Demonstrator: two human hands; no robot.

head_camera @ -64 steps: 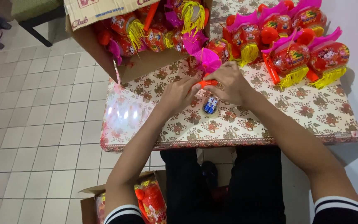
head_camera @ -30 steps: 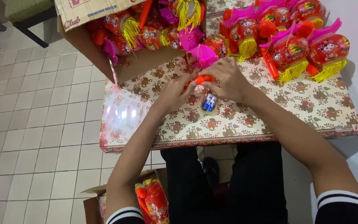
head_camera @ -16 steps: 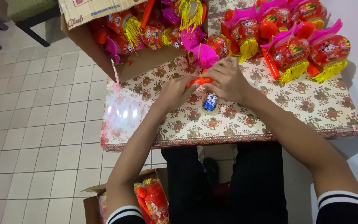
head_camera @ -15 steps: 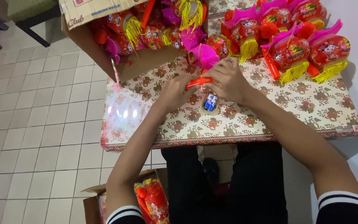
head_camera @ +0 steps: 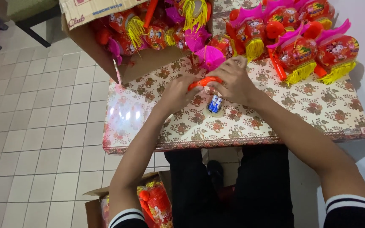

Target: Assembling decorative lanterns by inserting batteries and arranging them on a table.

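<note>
Both my hands meet over the middle of a floral-patterned table (head_camera: pixel 317 109). My left hand (head_camera: pixel 178 90) and my right hand (head_camera: pixel 233 80) together grip a thin orange-red plastic stick (head_camera: pixel 204 81), one at each end. A pink fan-shaped piece (head_camera: pixel 210 57) of a toy lantern lies just beyond my fingers. Just below the stick, a small blue and white pack (head_camera: pixel 215 104), perhaps batteries, lies on the table.
An open cardboard box (head_camera: pixel 106 50) full of red lanterns with yellow tassels stands at the table's far left. More red and pink lanterns (head_camera: pixel 300 50) lie at the far right. Another box of lanterns (head_camera: pixel 153 204) sits on the tiled floor by my knees.
My hands have stayed together over the table's middle, shifting only slightly on the orange-red stick. The blue pack has not moved.
</note>
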